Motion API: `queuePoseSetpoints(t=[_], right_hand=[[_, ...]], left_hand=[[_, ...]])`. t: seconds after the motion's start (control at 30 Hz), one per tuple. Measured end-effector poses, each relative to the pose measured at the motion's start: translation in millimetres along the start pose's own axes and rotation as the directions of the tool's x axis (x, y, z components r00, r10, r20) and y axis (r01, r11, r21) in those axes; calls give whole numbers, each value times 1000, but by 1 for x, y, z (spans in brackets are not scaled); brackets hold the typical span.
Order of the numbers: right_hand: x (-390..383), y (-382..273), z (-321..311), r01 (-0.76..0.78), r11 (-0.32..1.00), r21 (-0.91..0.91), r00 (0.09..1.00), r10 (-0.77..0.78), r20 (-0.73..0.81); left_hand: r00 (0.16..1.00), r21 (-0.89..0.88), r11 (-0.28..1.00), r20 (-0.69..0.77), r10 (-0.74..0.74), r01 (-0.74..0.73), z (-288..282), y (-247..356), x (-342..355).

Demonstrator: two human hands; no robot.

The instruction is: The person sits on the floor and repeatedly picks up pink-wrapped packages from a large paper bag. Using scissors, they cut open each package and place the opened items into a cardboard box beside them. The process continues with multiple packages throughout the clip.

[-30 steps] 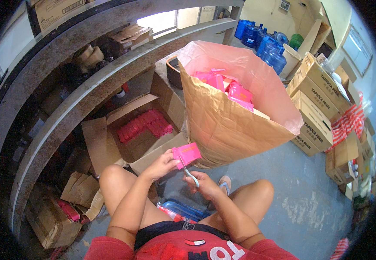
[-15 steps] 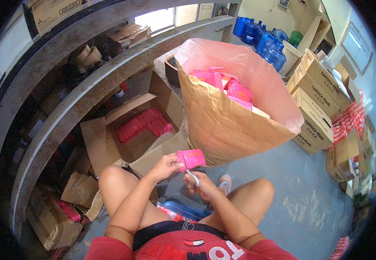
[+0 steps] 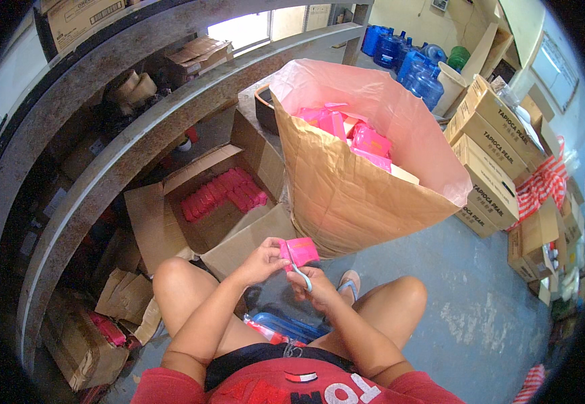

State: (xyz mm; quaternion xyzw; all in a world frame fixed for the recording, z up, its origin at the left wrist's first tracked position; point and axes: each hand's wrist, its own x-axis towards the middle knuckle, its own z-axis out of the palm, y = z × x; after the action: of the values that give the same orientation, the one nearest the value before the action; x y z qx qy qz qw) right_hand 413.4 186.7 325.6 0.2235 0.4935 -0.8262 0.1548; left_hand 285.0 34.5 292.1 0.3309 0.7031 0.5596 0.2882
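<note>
In front of me, my left hand [image 3: 263, 261] pinches the left end of a small pink packet [image 3: 302, 249]. My right hand [image 3: 314, 288] grips a pair of scissors [image 3: 304, 277] with light blue handles, its fingers wrapped round the loops. The blades lie across the packet near its left end, close to my left fingers. Whether they have cut through cannot be made out. Beyond my hands stands a large brown paper sack [image 3: 353, 202], its mouth wide, with several pink packets [image 3: 371, 142] inside. To its left, an open carton [image 3: 206, 161] holds rows of similar pink packets [image 3: 221, 195].
Curved grey metal rails [image 3: 191, 101] run along the left above a shelf of boxes. A torn carton [image 3: 80, 337] sits at the lower left. Stacked cartons [image 3: 488, 161] stand on the right, blue water jugs [image 3: 424, 84] at the back. Something blue [image 3: 285, 326] lies between my legs.
The packet and both hands have shifted very slightly, and the packet's tilt has changed a little. The scissors stay across its left end.
</note>
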Motion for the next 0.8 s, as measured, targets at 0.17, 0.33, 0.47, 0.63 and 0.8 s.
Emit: queuePoseSetpoints(t=[0.17,0.33,0.47,0.63,0.8], right_hand=[[0,1,-2,-13,999,-47,1000,12,-17],[0,-2,-2,-12,1000,13,1000,12,-16],[-2,-5,1,55,998,34,994,-51,-100],[-9,-10,4,42,999,33,999,-41,-31],[-15,-13,5,24,982,188,998,-34,53]], left_hand=[[999,87,996,-34,-15,17,0,3,-1],[993,-337,934,37,-116,122,-3,6,-5],[977,-528,824,161,-142,207,-6,2,-2],[985,-698,700,169,-43,151,0,7,0],[978,-734,656,207,-30,176,5,20,-4]])
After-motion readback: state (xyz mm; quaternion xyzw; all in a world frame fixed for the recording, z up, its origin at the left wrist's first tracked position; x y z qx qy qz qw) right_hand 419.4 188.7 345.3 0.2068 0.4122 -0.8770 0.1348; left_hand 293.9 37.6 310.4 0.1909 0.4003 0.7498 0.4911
